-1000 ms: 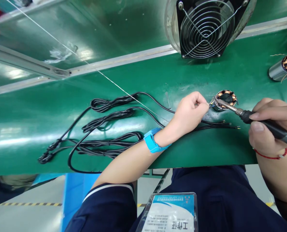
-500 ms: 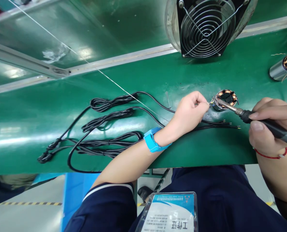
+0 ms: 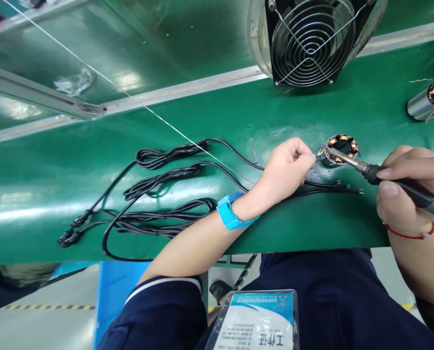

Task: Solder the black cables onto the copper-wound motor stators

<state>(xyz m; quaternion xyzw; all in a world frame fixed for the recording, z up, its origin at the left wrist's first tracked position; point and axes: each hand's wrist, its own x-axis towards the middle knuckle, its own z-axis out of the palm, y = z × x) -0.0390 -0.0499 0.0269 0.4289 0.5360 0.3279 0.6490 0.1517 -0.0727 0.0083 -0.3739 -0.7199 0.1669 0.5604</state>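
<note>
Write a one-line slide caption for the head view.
Right hand holds soldering iron tip at a copper-wound stator while left hand pinches a wire beside it.

Glossy green bench mat (image 3: 312,112); copper-wound metal stator (image 3: 339,148); matt black cables (image 3: 158,194); wire-grille fan (image 3: 312,41).

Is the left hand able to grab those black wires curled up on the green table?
Probably yes. The left hand is pinching something at the round copper-wound motor part, but the bundled black wires lie uncovered beside its forearm.
</note>
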